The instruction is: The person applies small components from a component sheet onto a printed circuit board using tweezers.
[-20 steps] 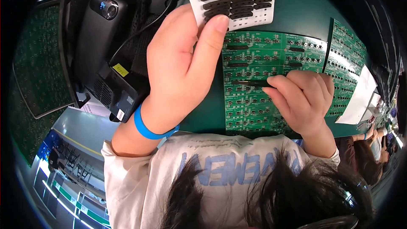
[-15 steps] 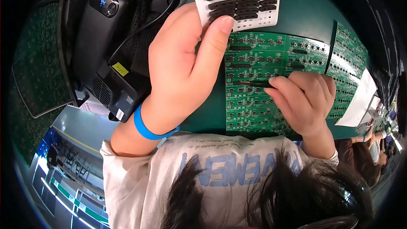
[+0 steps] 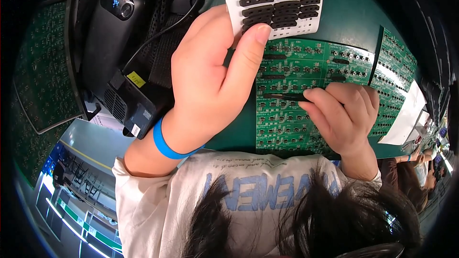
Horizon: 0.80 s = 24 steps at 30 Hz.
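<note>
My left hand (image 3: 205, 74), with a blue band at the wrist, pinches a curved white backing sheet (image 3: 313, 23) between thumb and fingers. Rows of black slotted strips (image 3: 287, 7) sit on that sheet, above the far edge of a green circuit board panel (image 3: 282, 129). Low over the panel, my right hand (image 3: 342, 114) grips dark tweezers (image 3: 295, 97) that point left. Their tips meet a black strip (image 3: 273, 96) lying at the board's left part; whether they still pinch it I cannot tell. Other black strips (image 3: 340, 61) lie on rows farther up the panel.
A second green panel (image 3: 393, 76) and a white paper (image 3: 404, 114) lie at the right. Left of my hand are a black power bank (image 3: 107, 33), a cable and a black box with a yellow label (image 3: 136, 79). Another person's arm (image 3: 415, 156) shows at far right.
My left hand and the sheet have shifted slightly right and down in the picture. The tweezers sit a little lower, still at the same spot on the panel.
</note>
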Available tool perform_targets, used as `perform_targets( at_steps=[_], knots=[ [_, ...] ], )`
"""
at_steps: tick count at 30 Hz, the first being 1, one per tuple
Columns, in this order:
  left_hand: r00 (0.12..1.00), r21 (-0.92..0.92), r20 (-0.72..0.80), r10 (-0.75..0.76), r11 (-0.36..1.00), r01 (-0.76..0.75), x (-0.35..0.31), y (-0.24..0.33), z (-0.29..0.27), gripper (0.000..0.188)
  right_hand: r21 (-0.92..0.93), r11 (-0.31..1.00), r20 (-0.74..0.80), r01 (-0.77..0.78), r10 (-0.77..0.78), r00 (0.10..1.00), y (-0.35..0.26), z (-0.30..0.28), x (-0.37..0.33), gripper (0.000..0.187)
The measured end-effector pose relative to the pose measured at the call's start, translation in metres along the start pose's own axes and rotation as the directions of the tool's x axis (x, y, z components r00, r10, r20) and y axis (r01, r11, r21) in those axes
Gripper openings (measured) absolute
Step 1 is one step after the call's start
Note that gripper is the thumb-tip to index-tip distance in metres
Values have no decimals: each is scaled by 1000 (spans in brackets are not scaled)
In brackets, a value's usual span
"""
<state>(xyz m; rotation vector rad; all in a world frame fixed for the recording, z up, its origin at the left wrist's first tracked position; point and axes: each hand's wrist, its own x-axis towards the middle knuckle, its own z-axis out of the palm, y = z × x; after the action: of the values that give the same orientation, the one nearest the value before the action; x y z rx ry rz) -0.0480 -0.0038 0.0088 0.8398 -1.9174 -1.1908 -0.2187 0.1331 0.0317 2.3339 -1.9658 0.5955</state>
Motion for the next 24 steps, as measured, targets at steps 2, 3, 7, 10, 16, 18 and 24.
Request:
perform_targets(
  at_steps=[2, 3, 7, 10, 16, 18, 24],
  knots=[
    [1000, -17, -7, -9, 1000, 9, -1, 0, -1, 14, 6, 1000, 0, 6, -6, 1000, 0, 2, 0, 25],
    [1000, -13, -9, -11, 1000, 11, -2, 0, -1, 14, 8, 1000, -1, 8, -8, 1000, 0, 3, 0, 25],
    [999, -18, 33, 2, 1000, -1, -1, 0, -3, 16, -8, 1000, 2, 7, -7, 1000, 1, 1, 0, 25],
    [998, -6, 60, 17, 1000, -17, -2, 0, -3, 18, 8, 1000, 5, 4, -4, 1000, 0, 1, 0, 25],
    [997, -25, 73, -1, 1000, 2, -3, 0, -4, 19, 17, 1000, 10, -5, 5, 1000, 0, 1, 0, 25],
    [998, -30, 66, -4, 1000, 6, -3, 0, -3, 19, 20, 1000, 8, -8, 8, 1000, 0, 1, 0, 25],
    [997, 3, 71, 10, 1000, -10, -3, 1, -4, 19, 17, 1000, 7, -3, 3, 1000, 0, 1, 0, 25]
  ],
)
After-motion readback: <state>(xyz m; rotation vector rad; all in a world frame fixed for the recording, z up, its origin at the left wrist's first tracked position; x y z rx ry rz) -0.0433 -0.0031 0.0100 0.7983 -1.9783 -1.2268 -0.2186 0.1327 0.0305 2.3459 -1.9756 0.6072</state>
